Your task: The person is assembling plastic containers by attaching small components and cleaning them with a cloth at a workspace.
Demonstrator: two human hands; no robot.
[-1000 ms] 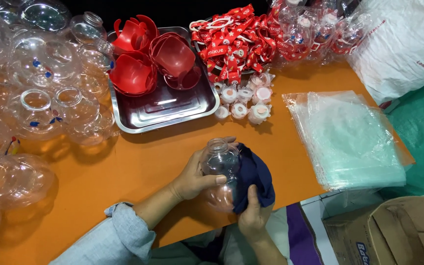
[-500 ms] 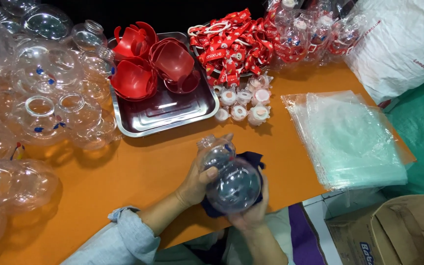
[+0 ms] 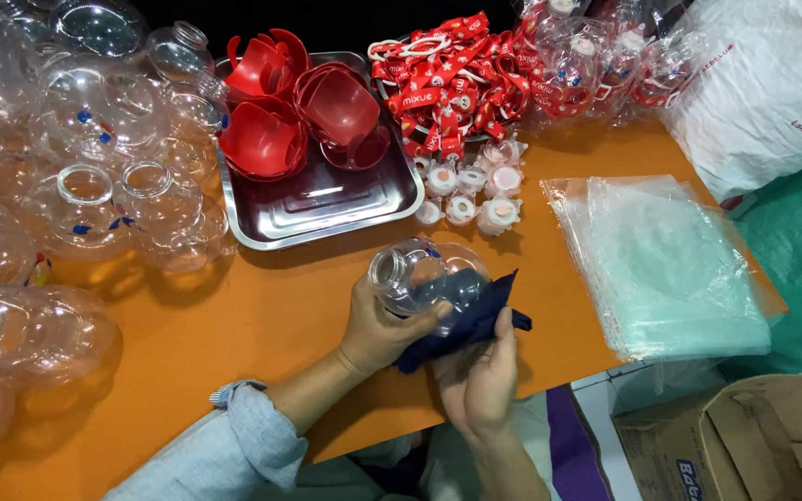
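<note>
My left hand [image 3: 380,327] grips a clear round plastic bottle [image 3: 424,276] above the orange table [image 3: 262,325], its open neck pointing up and to the left. My right hand [image 3: 477,380] holds a dark blue cloth [image 3: 469,320] pressed against the bottle's underside. Both hands are close to the table's front edge.
Several clear plastic bottles [image 3: 76,176] crowd the left side. A steel tray [image 3: 327,199] holds red plastic cups [image 3: 303,111]. Behind it lie red lanyards [image 3: 443,79] and small white caps [image 3: 471,190]. A stack of clear plastic bags [image 3: 661,269] lies on the right, a cardboard box [image 3: 744,445] below it.
The bottle has turned in my hands so its neck now points up-left. The cloth has shifted from the bottle's side to beneath it.
</note>
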